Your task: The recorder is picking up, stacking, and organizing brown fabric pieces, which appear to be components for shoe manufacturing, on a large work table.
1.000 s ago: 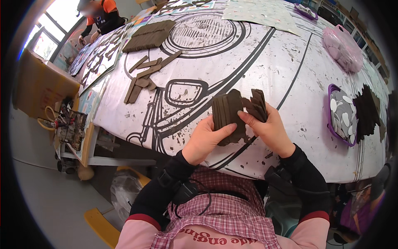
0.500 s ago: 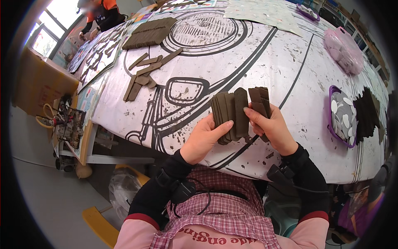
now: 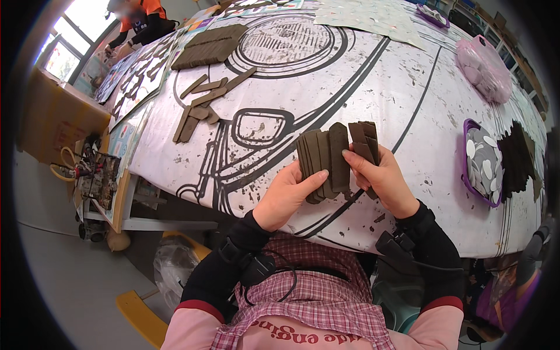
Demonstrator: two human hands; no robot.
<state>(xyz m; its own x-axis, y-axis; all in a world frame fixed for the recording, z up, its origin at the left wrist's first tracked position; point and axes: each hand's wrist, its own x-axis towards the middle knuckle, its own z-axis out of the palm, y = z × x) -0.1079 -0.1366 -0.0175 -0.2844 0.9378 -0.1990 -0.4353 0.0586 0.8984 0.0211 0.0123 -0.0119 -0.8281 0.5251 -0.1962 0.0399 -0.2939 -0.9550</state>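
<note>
Both my hands are held over the front of a white table (image 3: 373, 70) printed with bold black line drawings. My left hand (image 3: 284, 195) is closed on a fanned stack of dark brown flat strips (image 3: 315, 166), its thumb pressed on the front ones. In my right hand (image 3: 385, 182) is a smaller bunch of the same brown strips (image 3: 364, 142), pinched between thumb and fingers. A narrow gap separates the tops of the two bunches. What the strips are made of I cannot tell.
Loose brown strips (image 3: 201, 105) and a neat block of them (image 3: 210, 46) lie farther left. At the right stand a purple basket (image 3: 483, 163) of pale oval pieces, a dark strip stack (image 3: 516, 157) and a pink bag (image 3: 484, 70). Another person (image 3: 146, 23) works at the far left.
My hands and both bunches of strips stay almost where they were. The far person's arm has shifted slightly.
</note>
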